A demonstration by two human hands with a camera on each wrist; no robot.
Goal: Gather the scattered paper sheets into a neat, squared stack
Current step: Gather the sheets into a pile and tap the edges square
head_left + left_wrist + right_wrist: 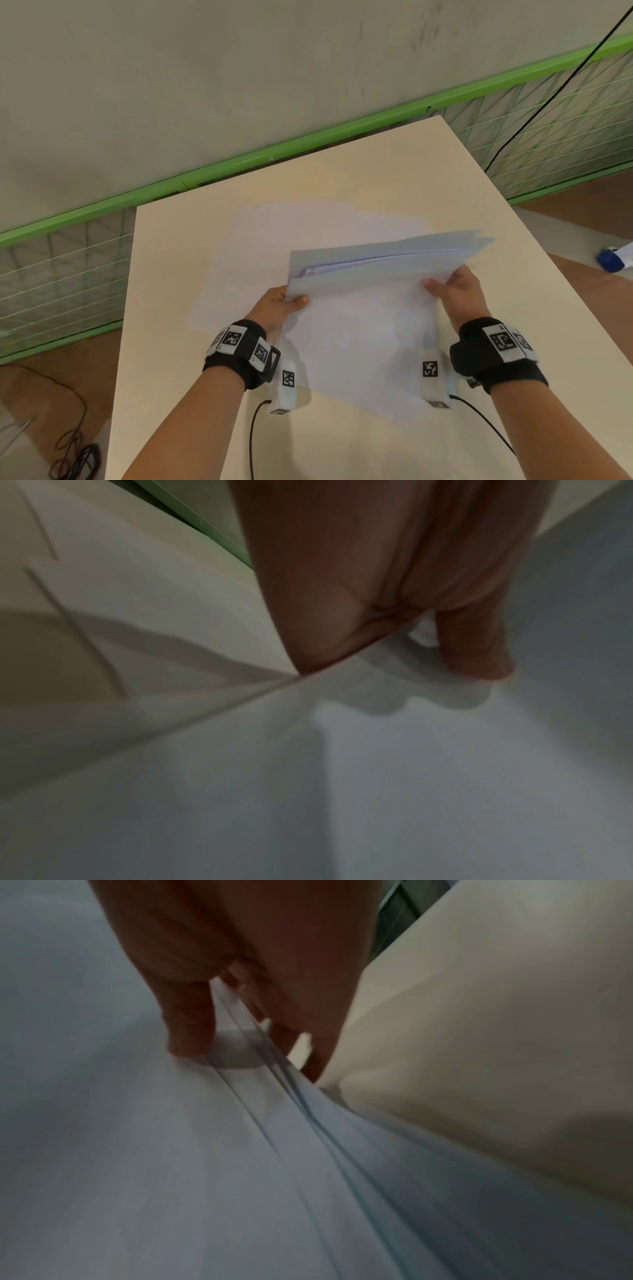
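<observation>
Both hands hold the paper sheets (370, 270) together, lifted above the white desk (191, 342) near its middle. The left hand (277, 305) pinches the left edge, thumb on top. The right hand (462, 294) pinches the right edge; in the right wrist view its fingers (192, 1020) press on the top sheet and several edges fan apart. The sheets are not squared. Maybe one more sheet (239, 260) lies flat on the desk beneath, but it looks faint.
</observation>
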